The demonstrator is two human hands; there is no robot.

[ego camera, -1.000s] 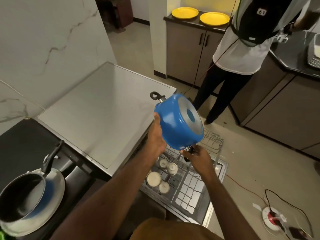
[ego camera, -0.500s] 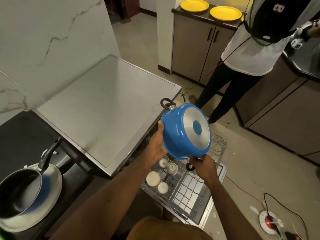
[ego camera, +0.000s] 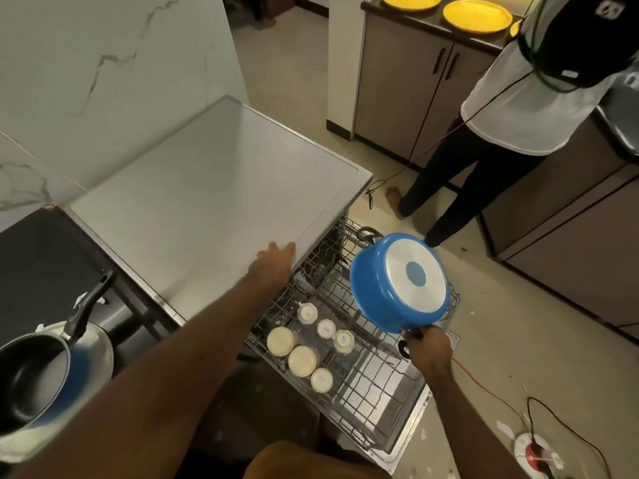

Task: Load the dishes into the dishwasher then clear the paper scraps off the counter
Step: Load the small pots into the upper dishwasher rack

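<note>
A blue pot [ego camera: 397, 285] with a silver base hangs tilted, bottom toward me, above the pulled-out dishwasher rack [ego camera: 373, 382]. My right hand [ego camera: 428, 350] grips its lower black handle. My left hand [ego camera: 273, 264] is off the pot and rests on the front edge of the grey dishwasher top [ego camera: 214, 202], fingers hidden over the edge. Several white cups [ego camera: 304, 344] stand upside down in the rack's left part. A black frying pan [ego camera: 31, 371] sits on a plate on the dark counter at the lower left.
Another person [ego camera: 501, 126] stands by the cabinets to the right of the dishwasher. Two yellow plates [ego camera: 477, 12] lie on the far counter. A red cable and a floor socket [ego camera: 532, 454] are at the lower right. White scraps dot the floor.
My left hand let go of the pot and moved left to the dishwasher top's edge. The pot dropped lower and right, held by my right hand alone.
</note>
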